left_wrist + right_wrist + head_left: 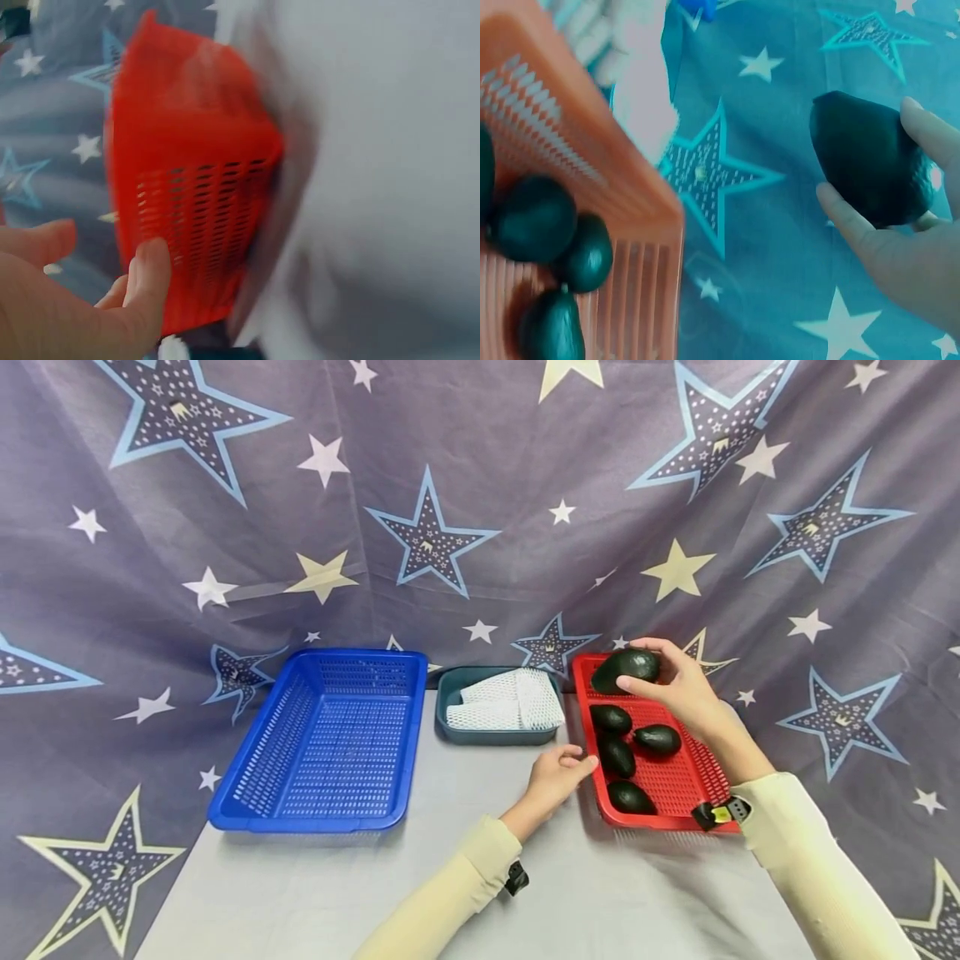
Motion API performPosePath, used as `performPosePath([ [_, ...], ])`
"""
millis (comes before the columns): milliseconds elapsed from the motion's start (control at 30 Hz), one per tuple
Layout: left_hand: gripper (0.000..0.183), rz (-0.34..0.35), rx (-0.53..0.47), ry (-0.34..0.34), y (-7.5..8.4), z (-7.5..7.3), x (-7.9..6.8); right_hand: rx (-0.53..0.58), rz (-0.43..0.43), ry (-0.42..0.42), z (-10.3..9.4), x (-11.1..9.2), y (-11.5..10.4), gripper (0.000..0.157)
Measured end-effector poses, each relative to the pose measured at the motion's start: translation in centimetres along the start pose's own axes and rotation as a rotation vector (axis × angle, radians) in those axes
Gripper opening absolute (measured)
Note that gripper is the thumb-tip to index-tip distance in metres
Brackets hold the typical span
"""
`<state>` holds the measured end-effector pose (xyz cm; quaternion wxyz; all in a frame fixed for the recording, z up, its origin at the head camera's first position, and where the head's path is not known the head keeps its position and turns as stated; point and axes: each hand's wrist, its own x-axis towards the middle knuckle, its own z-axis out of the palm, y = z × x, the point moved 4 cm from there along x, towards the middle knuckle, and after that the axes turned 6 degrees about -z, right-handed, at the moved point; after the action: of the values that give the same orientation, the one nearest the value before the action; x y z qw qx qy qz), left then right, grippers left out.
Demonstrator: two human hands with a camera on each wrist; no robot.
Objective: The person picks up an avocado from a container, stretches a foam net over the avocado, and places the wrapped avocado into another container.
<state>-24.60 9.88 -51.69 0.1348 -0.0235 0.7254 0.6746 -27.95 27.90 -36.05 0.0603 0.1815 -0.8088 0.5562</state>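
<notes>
My right hand [678, 689] grips a dark green avocado [626, 672] between thumb and fingers, over the far end of the red basket [678, 785]. In the right wrist view this avocado [866, 161] shows apart from the basket wall, against the star cloth. Several more avocados [657, 740] lie in the basket, mostly along its left side. My left hand [557, 779] is beside the basket's left wall and holds nothing, its fingers loosely bent. Seen from the left wrist, its fingertips overlap the slotted red wall [199, 217].
A blue basket [341, 760] stands on the left of the pale table [315, 893]. Between the two baskets, a dark teal tray [495, 737] holds white foam net sleeves [510, 702]. Star-patterned cloth [480, 560] hangs right behind them.
</notes>
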Motion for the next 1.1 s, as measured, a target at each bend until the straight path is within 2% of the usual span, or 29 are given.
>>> performPosePath([
  [100,0.035,0.033,-0.114,0.022,1.6,-1.4,0.0,0.075,-0.002,0.033,1.1,-0.1,-0.3,0.051],
  [167,0.035,0.041,-0.219,0.004,3.0,-2.4,-0.1,0.125,-0.003,0.048,1.9,-0.2,-0.4,0.050],
  [233,0.038,0.048,-0.316,-0.037,4.3,-3.4,-0.2,0.172,-0.007,0.048,2.7,-0.4,-0.6,0.049],
  [333,0.044,0.039,-0.410,-0.117,6.0,-4.9,-0.5,0.223,-0.014,0.048,4.1,-0.6,-0.8,0.050],
  [500,0.046,0.034,-0.507,-0.211,7.5,-6.7,-0.9,0.237,-0.015,0.032,6.4,-0.7,-0.7,0.050],
  [633,0.046,0.041,-0.529,-0.226,7.6,-7.9,-1.3,0.275,-0.001,0.018,8.2,-0.7,-0.6,0.052],
  [800,0.045,0.032,-0.531,-0.215,7.0,-9.3,-1.4,0.318,0.032,0.000,10.1,-1.0,-0.4,0.053],
  [967,0.045,0.023,-0.512,-0.200,6.3,-10.5,-1.4,0.311,0.070,-0.037,11.8,-1.3,0.5,0.057],
  [1100,0.044,0.027,-0.493,-0.174,5.8,-11.4,-1.5,0.295,0.051,-0.080,12.9,-1.3,1.0,0.059],
])
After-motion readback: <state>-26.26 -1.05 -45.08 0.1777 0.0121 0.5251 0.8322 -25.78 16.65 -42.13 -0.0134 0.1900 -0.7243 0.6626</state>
